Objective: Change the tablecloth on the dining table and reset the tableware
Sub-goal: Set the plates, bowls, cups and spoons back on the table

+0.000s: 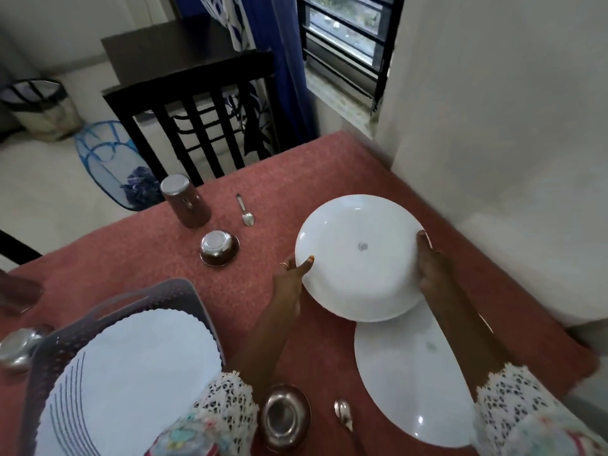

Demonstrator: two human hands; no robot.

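Observation:
I hold a white plate (358, 255) upside down above the rust-red tablecloth (296, 179). My left hand (291, 274) grips its left rim, thumb on top. My right hand (431, 261) grips its right rim. A second white plate (408, 383) lies upside down on the cloth beneath my right forearm. An upturned steel tumbler (186, 200), a spoon (245, 210) and an upturned steel bowl (219, 247) sit at the far place. Another steel bowl (284, 417) and spoon (343, 416) lie near me.
A grey perforated basket (158, 297) at my left holds a white scalloped plate (131, 383); a steel vessel (19, 348) stands beside it. A dark wooden chair (197, 103) faces the far edge. A wall (510, 143) borders the table's right. A blue mesh hamper (108, 159) stands on the floor.

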